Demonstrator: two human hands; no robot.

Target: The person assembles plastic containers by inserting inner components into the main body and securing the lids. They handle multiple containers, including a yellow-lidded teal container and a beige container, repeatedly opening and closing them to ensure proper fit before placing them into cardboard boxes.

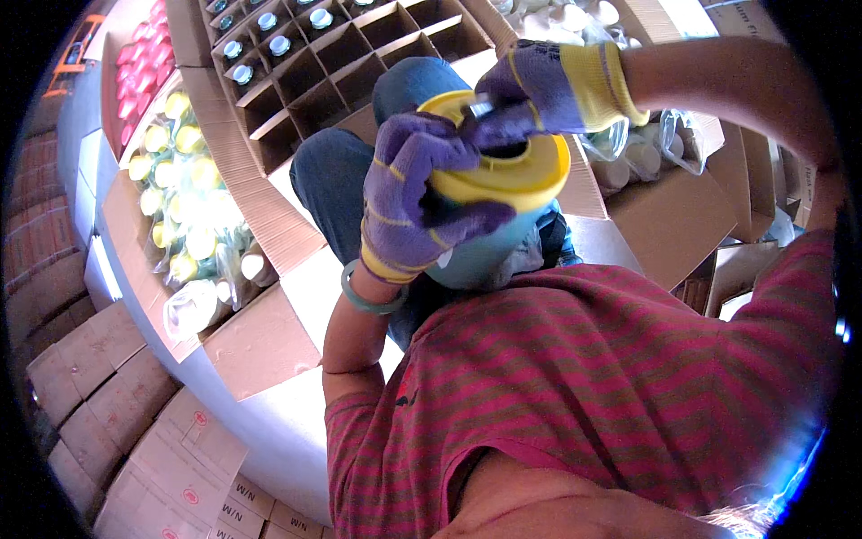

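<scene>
My left hand point(409, 193), in a purple glove with yellow stripes, wraps around the side of a wide yellow top point(539, 175) with a dark round opening. Below that top is a teal, rounded vessel point(489, 256), held upright against my lap. My right hand point(539, 94), gloved alike, is over the opening with its fingers closed together. A small pale, shiny piece point(479, 106) shows at its fingertips, too blurred to name. The underside of the vessel is hidden by my shirt and legs.
Ahead stands a divided carton point(346, 49) with pale-capped bottles in some cells. A carton of yellow-capped bottles point(184, 207) is at left, with pink-topped items point(144, 67) beyond. Clear-wrapped pale items point(642, 157) fill a right-hand carton. Closed cartons point(171, 467) are stacked at lower left.
</scene>
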